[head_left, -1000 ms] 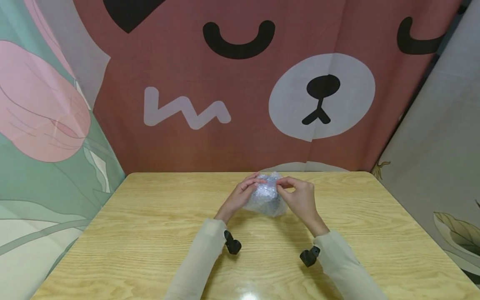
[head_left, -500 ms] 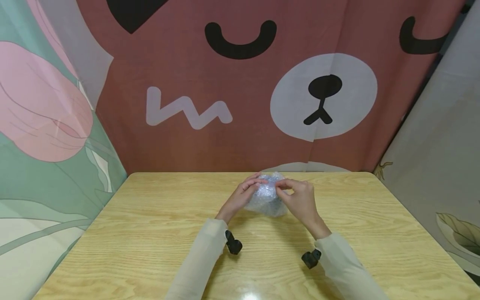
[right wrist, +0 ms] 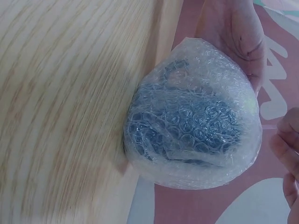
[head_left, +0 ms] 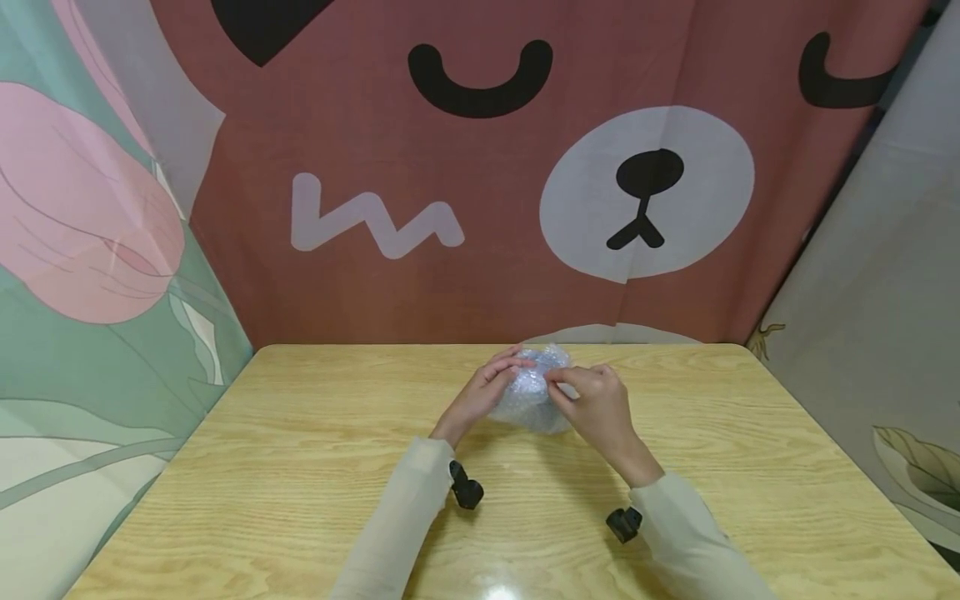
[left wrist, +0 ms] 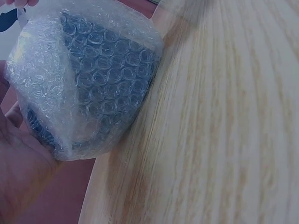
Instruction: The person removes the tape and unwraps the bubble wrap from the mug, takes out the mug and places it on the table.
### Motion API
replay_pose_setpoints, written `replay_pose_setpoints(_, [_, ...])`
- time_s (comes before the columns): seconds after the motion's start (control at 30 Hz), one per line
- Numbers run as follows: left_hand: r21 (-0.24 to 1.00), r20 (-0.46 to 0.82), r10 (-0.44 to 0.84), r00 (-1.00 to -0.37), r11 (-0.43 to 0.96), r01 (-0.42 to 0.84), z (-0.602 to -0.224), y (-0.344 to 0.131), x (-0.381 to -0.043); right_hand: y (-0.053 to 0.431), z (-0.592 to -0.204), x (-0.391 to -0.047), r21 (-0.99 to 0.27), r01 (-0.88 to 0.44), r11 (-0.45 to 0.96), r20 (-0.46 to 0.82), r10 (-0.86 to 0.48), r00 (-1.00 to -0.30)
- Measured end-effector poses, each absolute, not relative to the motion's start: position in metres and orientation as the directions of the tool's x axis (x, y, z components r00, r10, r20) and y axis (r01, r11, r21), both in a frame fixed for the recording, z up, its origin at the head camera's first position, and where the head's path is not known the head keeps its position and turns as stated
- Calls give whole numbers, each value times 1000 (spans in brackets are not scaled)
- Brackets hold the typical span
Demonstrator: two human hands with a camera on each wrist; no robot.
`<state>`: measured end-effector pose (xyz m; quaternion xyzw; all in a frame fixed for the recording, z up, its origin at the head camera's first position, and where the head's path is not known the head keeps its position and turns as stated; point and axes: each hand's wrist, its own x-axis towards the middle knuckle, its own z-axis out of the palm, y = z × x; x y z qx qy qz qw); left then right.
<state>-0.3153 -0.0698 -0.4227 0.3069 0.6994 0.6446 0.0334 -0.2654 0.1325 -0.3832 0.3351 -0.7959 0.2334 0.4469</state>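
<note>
1. As both arms stretch forward, the bubble-wrapped bundle (head_left: pixel 531 407) sits between the hands, near the far edge of the wood-grain surface (head_left: pixel 300 500).
2. The left hand (head_left: pixel 483 387) holds the bundle from its left side, palm against the wrap and fingers reaching over the top.
3. The right hand (head_left: pixel 602 408) is at the bundle's right, thumb and forefinger brought together in a narrow pinch on a thin, pale strip (right wrist: pixel 269 126) – what it is made of is hard to tell.
4. In the right wrist view, those fingertips stand just off the wrap, with the strip running between.
5. Both forearms angle inward – pale sleeves (head_left: pixel 408 508) down to the wrists, a small black camera (head_left: pixel 467 489) beside the left cuff.
6. Something dark blue shows through the bubbles.
</note>
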Motion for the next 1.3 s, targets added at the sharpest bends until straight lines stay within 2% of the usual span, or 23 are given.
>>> replay_pose_setpoints(0.3, [935,308,517,-799,-7,356,-399,-74,-300,130,-382,-261,-46,-776,629,863,-366,-348])
replay_pose_setpoints(0.47, [928,332,485,-809,-14,373,-417,-72,-313,127,-382,-258,39,-775,630,857,-420,-299])
replay_pose_setpoints(0.63, [929,323,459,-827,12,370,-420,-71,-313,125,-382,-254,109,-772,626,849,-462,-255])
replay_pose_setpoints(1.03, [930,320,469,-823,11,368,-418,-71,-312,118,-380,-246,166,-776,609,830,-511,-223])
replay_pose_setpoints(1.3, [925,332,478,-813,4,380,-394,-72,-294,114,-379,-242,167,-788,592,828,-518,-214])
